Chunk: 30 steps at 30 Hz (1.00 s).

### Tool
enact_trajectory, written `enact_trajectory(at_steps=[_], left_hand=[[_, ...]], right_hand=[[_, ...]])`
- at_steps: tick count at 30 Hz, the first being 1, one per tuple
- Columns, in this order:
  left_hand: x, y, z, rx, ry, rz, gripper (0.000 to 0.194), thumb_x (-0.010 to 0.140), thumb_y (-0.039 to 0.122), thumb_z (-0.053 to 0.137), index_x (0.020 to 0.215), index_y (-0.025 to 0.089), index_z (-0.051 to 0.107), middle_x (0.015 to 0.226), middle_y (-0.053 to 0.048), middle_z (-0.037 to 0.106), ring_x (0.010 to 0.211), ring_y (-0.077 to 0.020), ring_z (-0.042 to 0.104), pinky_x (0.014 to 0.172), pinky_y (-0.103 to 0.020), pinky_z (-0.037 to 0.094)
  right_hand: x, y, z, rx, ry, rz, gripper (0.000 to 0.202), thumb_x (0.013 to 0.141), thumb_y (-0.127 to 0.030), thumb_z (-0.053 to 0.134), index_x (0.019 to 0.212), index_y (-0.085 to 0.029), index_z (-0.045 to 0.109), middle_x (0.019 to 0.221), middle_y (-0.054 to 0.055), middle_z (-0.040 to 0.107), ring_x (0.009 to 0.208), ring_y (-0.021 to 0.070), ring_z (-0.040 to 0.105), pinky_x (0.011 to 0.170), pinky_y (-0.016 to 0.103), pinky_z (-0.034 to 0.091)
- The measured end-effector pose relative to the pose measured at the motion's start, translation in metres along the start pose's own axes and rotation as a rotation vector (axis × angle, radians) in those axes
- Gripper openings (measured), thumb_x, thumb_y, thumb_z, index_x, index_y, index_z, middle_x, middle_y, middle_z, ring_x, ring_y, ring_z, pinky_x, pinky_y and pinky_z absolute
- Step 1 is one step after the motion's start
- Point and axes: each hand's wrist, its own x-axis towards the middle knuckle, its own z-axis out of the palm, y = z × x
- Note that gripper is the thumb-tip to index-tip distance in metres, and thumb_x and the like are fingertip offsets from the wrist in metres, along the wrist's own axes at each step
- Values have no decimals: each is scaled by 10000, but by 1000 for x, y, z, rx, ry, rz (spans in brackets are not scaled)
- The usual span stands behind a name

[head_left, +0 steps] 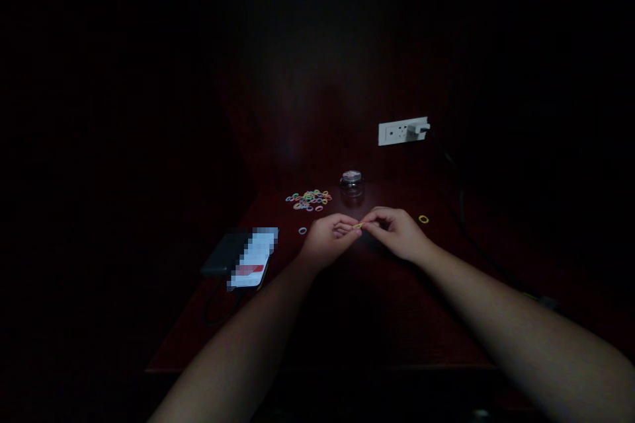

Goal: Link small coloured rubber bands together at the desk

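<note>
Between my fingertips is a small yellow elastic band, pinched from both sides above the dark red table. My left hand is closed with thumb and fingers on the band's left part. My right hand grips its other side between thumb and forefinger. Behind my left hand lies a loose pile of colourful elastic bands. A single pale blue band rests just left of that hand. To the right of my right hand is a separate yellow band.
A small clear lidded jar stands beyond my hands. On the left, a lit phone lies beside a dark flat object with a cable. A wall socket holds a plug, its cord running down the right side. The table's front edge shows.
</note>
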Motion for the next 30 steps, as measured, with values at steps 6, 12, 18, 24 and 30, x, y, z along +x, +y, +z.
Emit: enact_trajectory(at_steps=[6,12,18,24,30], left_hand=[[1,-1,-2,73,2,7,265,714,343,674,864,126,648,753,-57,677,656,-122,623,587,-217,491],[0,1,-3,105,-8,13,245,733,348,654,834,126,633,731,-51,669,631,-113,609,560,-204,459],[-1,2,-1,52,-52,2,210,749,317,634,831,124,625,784,-73,690,706,-140,641,626,-232,489],[-1,2,0,60,-59,-12,187,759,294,616,828,120,612,808,-79,695,735,-147,647,646,-238,488],[-2,3,0,79,-90,17,164,795,283,571,839,126,593,837,-76,695,736,-133,631,639,-225,465]], right_hand=[[0,1,-1,-23,-9,-43,181,804,-290,561,799,-165,691,751,55,637,695,164,561,649,289,431],[0,1,-1,10,13,-19,173,795,-295,568,781,-168,684,750,51,649,697,165,569,661,295,433],[4,9,-1,160,85,105,197,764,-332,597,753,-145,659,668,38,632,611,144,553,606,280,431],[2,8,2,199,11,142,218,765,-344,595,755,-135,653,612,21,607,554,121,522,536,246,397],[1,6,2,217,-45,157,232,771,-349,586,769,-127,654,622,27,615,549,116,514,528,240,388]])
